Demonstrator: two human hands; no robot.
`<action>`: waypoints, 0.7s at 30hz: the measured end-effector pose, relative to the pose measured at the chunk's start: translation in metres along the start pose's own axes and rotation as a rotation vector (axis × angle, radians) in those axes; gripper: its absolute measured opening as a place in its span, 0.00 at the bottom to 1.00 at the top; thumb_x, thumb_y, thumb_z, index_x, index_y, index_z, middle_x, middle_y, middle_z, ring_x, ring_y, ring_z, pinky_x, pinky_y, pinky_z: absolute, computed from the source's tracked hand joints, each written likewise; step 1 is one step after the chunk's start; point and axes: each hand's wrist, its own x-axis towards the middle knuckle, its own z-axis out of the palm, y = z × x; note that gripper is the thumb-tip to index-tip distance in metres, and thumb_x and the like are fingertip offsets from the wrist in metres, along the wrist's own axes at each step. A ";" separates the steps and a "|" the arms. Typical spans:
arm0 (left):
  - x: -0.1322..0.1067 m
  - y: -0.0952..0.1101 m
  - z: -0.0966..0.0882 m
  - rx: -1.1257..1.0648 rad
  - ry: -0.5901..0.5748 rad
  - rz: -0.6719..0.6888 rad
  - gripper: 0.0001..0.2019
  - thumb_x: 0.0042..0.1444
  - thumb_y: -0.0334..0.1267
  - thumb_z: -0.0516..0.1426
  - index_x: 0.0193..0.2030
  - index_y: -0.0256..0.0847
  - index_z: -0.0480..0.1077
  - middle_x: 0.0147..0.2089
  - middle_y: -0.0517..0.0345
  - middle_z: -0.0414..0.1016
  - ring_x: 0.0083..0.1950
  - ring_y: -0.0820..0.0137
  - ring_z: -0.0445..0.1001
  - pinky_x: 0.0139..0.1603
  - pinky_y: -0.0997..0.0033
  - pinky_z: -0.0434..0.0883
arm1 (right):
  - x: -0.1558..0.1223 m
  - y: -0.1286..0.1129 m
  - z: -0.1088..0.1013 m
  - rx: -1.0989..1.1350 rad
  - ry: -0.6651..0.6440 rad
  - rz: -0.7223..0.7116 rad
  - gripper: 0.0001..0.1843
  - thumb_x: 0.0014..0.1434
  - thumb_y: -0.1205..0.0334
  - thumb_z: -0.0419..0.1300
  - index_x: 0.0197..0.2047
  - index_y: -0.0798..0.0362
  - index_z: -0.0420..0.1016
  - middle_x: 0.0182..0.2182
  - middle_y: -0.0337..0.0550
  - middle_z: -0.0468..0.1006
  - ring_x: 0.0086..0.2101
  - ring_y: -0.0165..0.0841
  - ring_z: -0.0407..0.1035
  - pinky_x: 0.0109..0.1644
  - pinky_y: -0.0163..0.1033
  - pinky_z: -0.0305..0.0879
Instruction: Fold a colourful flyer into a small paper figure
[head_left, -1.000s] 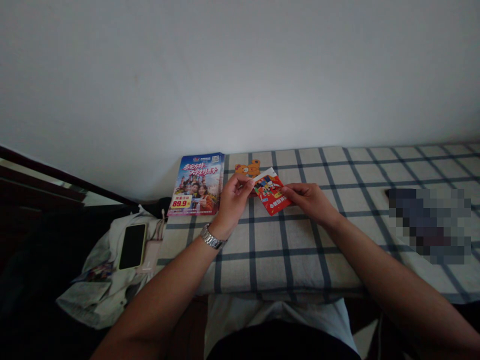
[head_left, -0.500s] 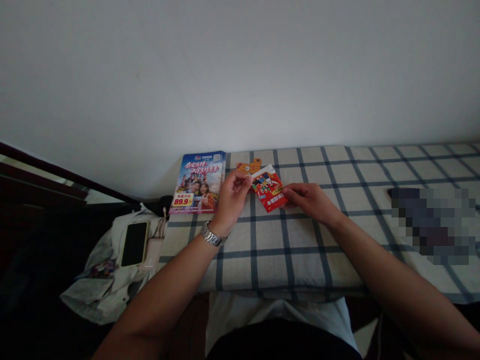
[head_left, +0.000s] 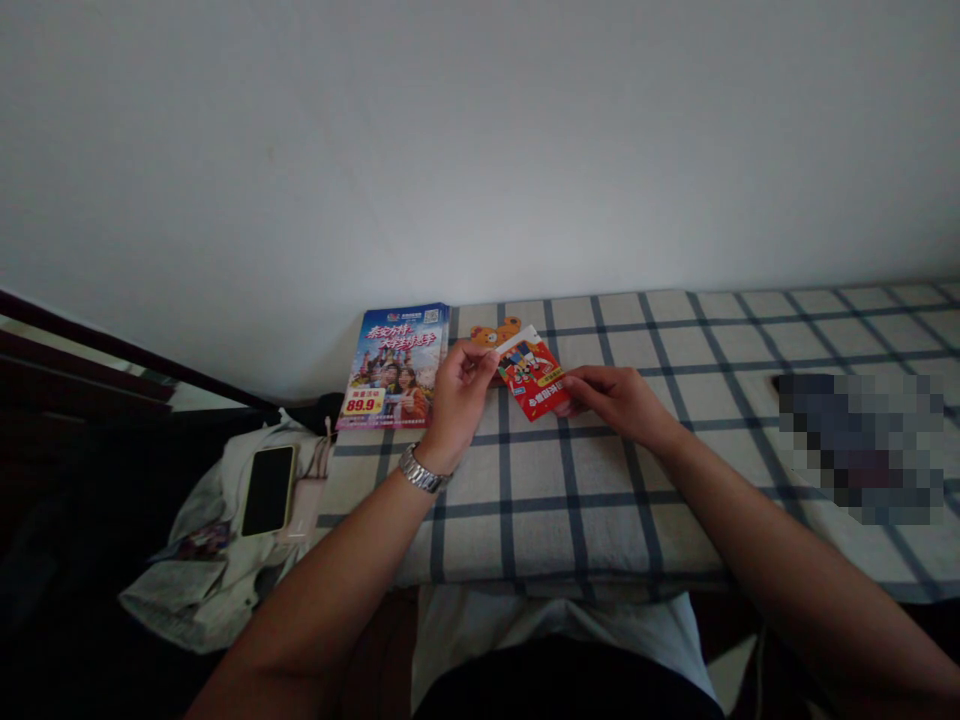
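Note:
A small red printed card (head_left: 534,385) with cartoon figures and a white top edge is held between both hands above the checked cloth. My left hand (head_left: 463,395), with a metal watch (head_left: 424,470) on its wrist, pinches the card's upper left corner between thumb and fingers. On the other side, my right hand (head_left: 611,400) grips the right edge, thumb on top. Just behind the card lies a brown bear-shaped item (head_left: 495,334), partly covered by the card and my left hand.
A stack of colourful flyers (head_left: 394,365) lies left of my hands against the wall. Lower left, a phone (head_left: 268,490) rests on a pale cloth (head_left: 202,590). The checked cloth (head_left: 712,350) covers the surface. At the right is a blurred-out dark object (head_left: 847,440).
The red card has tilted slightly between my hands. Both hands keep hold of it, nearly in the same place, and the view has shifted a little.

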 end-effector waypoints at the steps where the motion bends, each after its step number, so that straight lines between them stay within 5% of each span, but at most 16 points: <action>1: 0.000 0.001 0.000 -0.005 -0.004 -0.001 0.15 0.64 0.54 0.67 0.42 0.44 0.74 0.40 0.57 0.77 0.41 0.68 0.78 0.41 0.70 0.76 | 0.000 0.000 0.000 0.015 0.000 0.008 0.25 0.65 0.35 0.64 0.44 0.50 0.85 0.36 0.45 0.88 0.36 0.41 0.84 0.46 0.48 0.84; 14: 0.000 -0.002 0.002 -0.069 -0.018 -0.021 0.14 0.63 0.52 0.68 0.42 0.44 0.75 0.37 0.59 0.76 0.38 0.69 0.77 0.39 0.71 0.76 | -0.001 0.002 -0.005 -0.077 -0.002 -0.033 0.28 0.69 0.33 0.58 0.41 0.50 0.84 0.35 0.46 0.88 0.36 0.42 0.84 0.44 0.46 0.83; 21: -0.008 0.015 0.008 -0.014 -0.235 -0.003 0.13 0.64 0.49 0.67 0.40 0.43 0.75 0.38 0.58 0.79 0.39 0.70 0.77 0.41 0.72 0.75 | 0.001 -0.002 -0.003 0.031 0.177 -0.036 0.29 0.65 0.32 0.62 0.46 0.50 0.86 0.41 0.47 0.88 0.42 0.45 0.83 0.50 0.48 0.82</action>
